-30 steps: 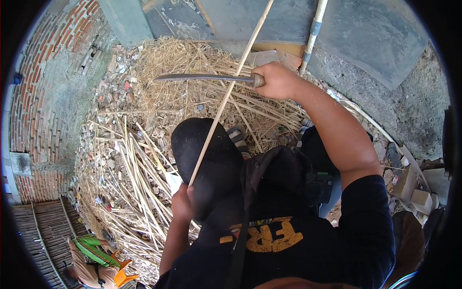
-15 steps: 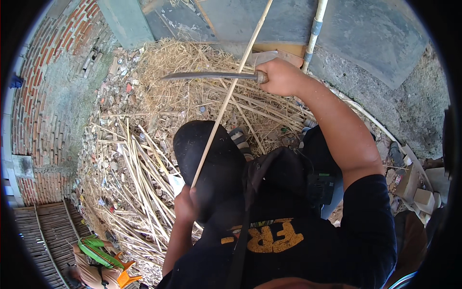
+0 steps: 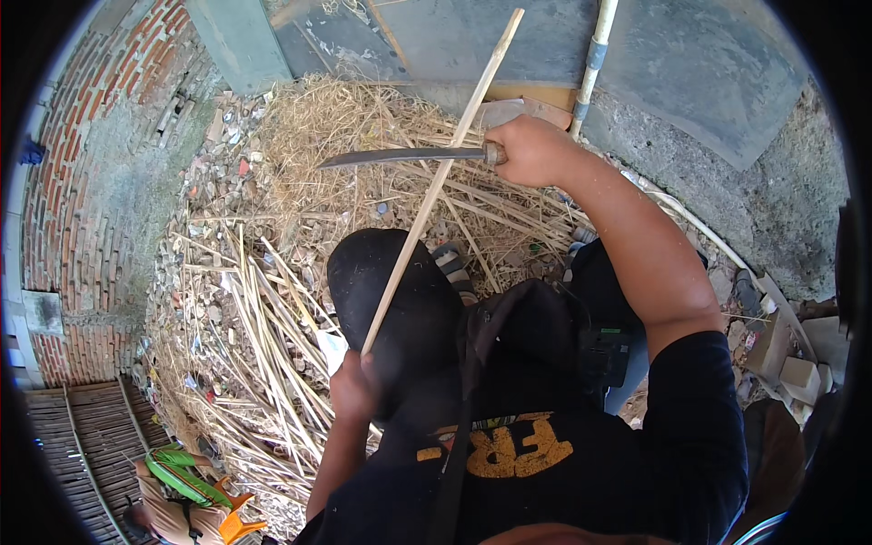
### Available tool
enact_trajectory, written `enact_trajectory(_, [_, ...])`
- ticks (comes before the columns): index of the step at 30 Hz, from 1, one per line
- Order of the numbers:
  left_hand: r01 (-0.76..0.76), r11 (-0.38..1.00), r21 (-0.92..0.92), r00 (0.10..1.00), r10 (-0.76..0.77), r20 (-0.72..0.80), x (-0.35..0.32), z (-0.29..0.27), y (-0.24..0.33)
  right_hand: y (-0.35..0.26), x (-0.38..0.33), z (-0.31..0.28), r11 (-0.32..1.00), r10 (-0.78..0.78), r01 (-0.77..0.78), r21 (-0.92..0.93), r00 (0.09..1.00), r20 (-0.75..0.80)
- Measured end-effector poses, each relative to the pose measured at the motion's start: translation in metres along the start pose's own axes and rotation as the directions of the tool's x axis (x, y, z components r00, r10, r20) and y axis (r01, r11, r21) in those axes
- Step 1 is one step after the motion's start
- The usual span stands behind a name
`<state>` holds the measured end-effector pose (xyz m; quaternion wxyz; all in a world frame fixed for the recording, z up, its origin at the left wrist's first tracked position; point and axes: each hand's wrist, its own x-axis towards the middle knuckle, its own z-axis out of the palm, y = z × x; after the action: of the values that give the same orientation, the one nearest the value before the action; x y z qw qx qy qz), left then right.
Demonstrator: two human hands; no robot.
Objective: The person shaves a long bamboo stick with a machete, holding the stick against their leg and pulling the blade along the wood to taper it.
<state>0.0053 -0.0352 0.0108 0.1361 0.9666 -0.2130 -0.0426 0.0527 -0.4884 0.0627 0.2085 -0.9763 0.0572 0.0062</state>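
Tan strip (image 3: 421, 223) mid-frame: I see the left hand (image 3: 352, 387) gripping it, the right hand (image 3: 529, 153) clenching a machete (image 3: 400, 155), upper centre.

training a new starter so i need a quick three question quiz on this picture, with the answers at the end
1. Which hand holds the knife, and what does its blade cross in this view?
2. True or false: loose sticks lie on the ground to the person's left.
3. Where does the left hand hold the long stick?
a) at its far end
b) at its middle
c) at its near end

Key:
1. The right hand; the blade crosses the long stick.
2. True.
3. c
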Motion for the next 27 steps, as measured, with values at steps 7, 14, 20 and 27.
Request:
enact_trajectory(7, [-0.040, 0.997, -0.066, 0.999, 0.042, 0.027, 0.003, 0.002, -0.005, -0.039, -0.017, -0.010, 0.985, -0.080, 0.096, -0.143, 0.990, 0.116])
enact_trajectory(14, [-0.029, 0.998, -0.058, 0.999, 0.031, 0.027, 0.005, -0.004, 0.000, 0.010, 0.000, -0.003, 0.999, -0.021, 0.019, -0.036, 0.999, -0.034])
enact_trajectory(20, [-0.020, 0.997, -0.071, 0.999, 0.023, 0.047, 0.005, 0.000, -0.002, -0.039, -0.021, -0.009, 0.996, -0.086, 0.082, 0.046, 0.990, 0.108])
enact_trajectory(27, [0.005, 0.998, -0.067, 0.999, -0.002, 0.041, 0.007, 0.004, -0.002, 0.001, -0.006, -0.017, 0.997, -0.048, 0.051, 0.059, 0.998, -0.046])
